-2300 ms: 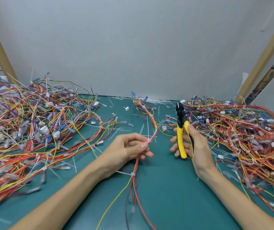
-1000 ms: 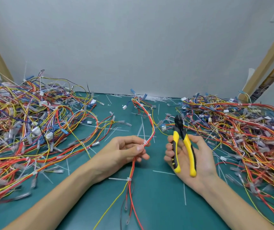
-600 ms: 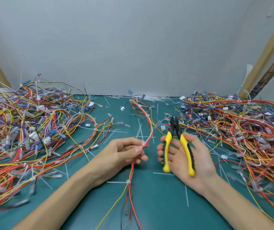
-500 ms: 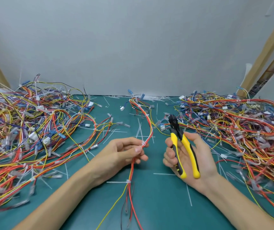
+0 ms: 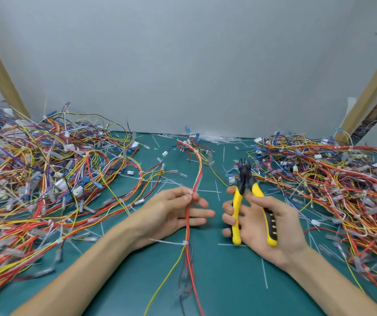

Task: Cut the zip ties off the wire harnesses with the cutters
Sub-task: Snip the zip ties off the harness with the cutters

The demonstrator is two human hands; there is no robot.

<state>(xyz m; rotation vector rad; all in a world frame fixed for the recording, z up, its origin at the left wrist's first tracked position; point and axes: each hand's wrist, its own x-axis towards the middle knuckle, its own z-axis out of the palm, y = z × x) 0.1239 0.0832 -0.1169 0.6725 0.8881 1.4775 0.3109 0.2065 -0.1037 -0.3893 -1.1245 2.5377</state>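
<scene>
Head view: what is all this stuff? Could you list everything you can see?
mat: one, green, under everything
wire harness: one, red, orange and yellow, centre, held up
zip ties: at least two, white, around that harness
cutters: one, yellow and black handles, right of the harness
left pile: many tangled wires, mixed colours, left side of the mat
right pile: many tangled wires, mixed colours, right side
cut strips: many, white, scattered on the mat
wall: one, grey, behind
wooden posts: two, tan, far left and far right
left hand: one, pinches the harness at a zip tie
right hand: one, holds the cutters
</scene>
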